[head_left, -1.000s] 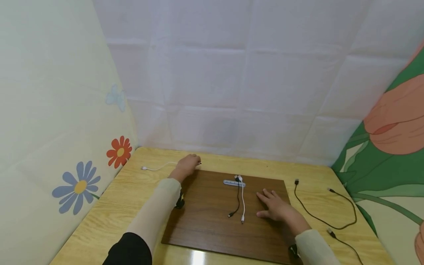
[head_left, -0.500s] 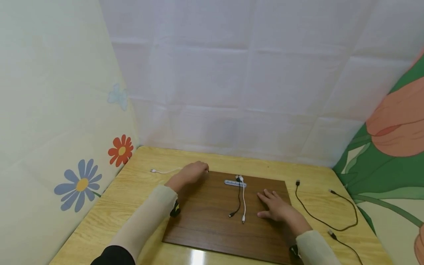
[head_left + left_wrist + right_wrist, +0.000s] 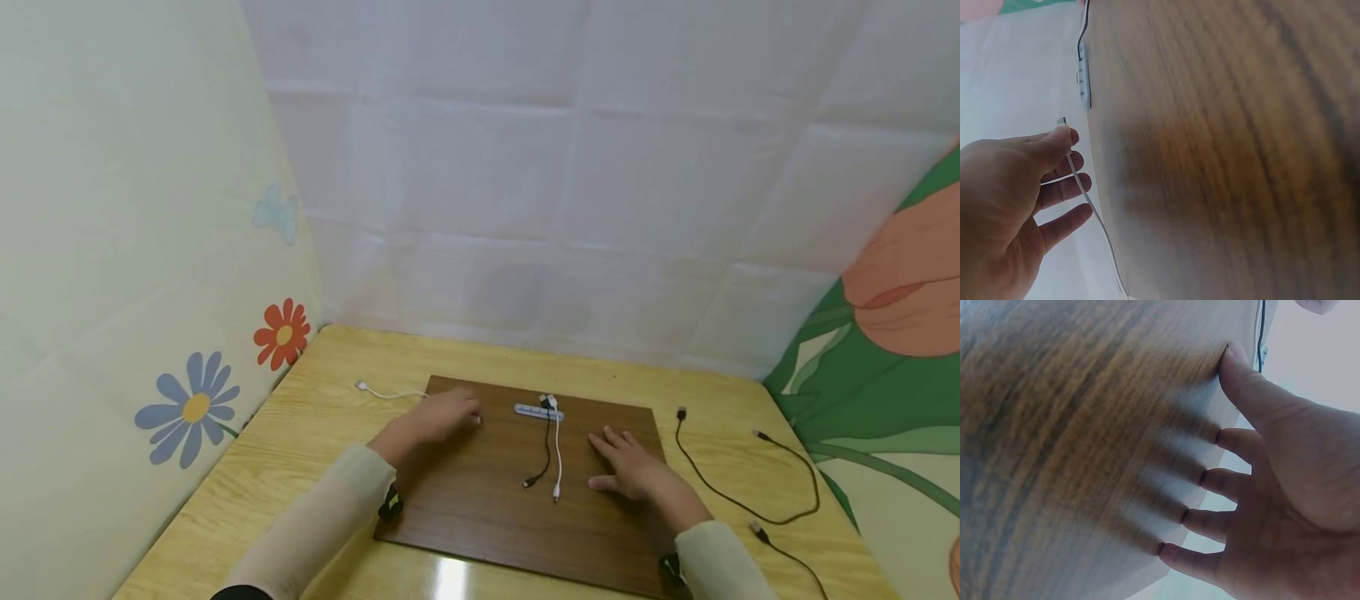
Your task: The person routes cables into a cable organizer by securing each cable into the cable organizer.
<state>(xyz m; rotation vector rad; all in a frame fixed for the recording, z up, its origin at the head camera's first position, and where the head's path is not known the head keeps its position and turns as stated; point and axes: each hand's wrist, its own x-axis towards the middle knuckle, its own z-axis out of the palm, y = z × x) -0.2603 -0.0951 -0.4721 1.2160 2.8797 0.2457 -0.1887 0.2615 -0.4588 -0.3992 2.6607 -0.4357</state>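
We see the left hand (image 3: 444,415) pinch one end of a white cord (image 3: 392,396) over the brown board (image 3: 480,492), the right hand (image 3: 632,469) spread wide, fingertips touching that board, and two more cords (image 3: 558,452) crossing a pale strip (image 3: 528,410) between them

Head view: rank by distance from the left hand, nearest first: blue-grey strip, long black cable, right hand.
1. Blue-grey strip: just right of the left hand, near the far edge of the brown board.
2. Right hand: farther right, on the board.
3. Long black cable: beyond the board's right edge.
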